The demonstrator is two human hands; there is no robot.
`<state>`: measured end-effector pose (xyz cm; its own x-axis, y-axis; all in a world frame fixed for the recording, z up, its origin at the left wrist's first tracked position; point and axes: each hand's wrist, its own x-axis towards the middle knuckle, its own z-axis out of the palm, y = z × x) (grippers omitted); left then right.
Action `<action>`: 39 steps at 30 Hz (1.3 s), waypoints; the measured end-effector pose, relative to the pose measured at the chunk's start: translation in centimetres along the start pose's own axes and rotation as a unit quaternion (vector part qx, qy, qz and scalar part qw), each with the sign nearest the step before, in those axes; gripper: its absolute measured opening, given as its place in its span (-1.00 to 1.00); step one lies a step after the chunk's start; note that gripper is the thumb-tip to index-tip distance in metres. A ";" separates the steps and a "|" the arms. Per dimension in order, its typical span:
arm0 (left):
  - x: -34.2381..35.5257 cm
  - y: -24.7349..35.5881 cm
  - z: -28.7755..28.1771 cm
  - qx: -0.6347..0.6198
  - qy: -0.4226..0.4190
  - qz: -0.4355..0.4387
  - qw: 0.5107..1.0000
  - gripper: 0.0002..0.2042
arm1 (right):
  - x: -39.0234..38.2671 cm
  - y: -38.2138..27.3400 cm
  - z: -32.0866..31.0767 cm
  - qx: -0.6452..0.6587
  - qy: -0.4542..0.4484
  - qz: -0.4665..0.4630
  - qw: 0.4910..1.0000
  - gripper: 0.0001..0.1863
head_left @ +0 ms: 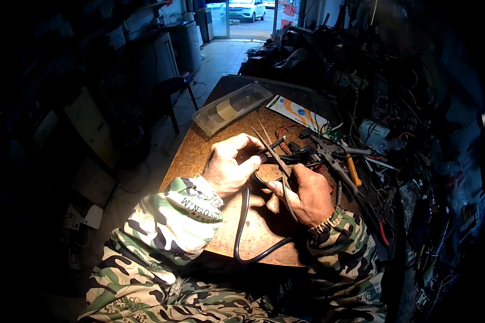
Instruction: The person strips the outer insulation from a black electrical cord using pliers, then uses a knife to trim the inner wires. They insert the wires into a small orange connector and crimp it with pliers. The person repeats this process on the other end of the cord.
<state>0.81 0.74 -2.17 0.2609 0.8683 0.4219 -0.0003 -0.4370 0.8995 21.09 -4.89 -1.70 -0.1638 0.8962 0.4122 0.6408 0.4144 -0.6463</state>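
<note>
My left hand (229,164) pinches a black cable (243,218) near its end, thumb and fingers closed around it. From there the cable loops down past the table's near edge and curves back to the right. My right hand (307,195) grips a pair of scissors (275,155), its fingers wrapped about the handles. The long, slim blades point up and away, slightly parted, beside the short cable end that sticks out past my left fingers. Whether the blades touch the cable I cannot tell. Both hands are just above the brown tabletop (191,164).
A clear plastic tray (206,125) lies at the table's far left, beside a white and orange flat package (295,112). Pliers, wires and an orange-handled tool (353,171) crowd the right side. A dark stool (172,86) stands beyond the table at the left.
</note>
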 end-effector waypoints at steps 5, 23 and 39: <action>-0.3 -0.3 -0.5 -0.003 -0.001 0.036 0.999 -0.81 | 0.2 0.9 0.8 0.023 -0.048 0.024 0.998 -0.42; 0.1 -1.0 -0.7 0.035 -0.009 0.034 0.999 -0.87 | -0.2 0.5 0.5 0.013 -0.025 0.019 0.999 -0.45; 0.7 1.9 -4.2 -0.202 -0.260 -0.100 0.939 -0.80 | 0.1 0.7 -1.0 -0.042 -0.035 -0.158 0.986 -0.52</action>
<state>-3.05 1.48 0.30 0.7305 0.6458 0.2221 -0.2394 -0.0624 0.9689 22.30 -4.69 -1.52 -0.4146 0.7339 0.5380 0.6085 0.6632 -0.4358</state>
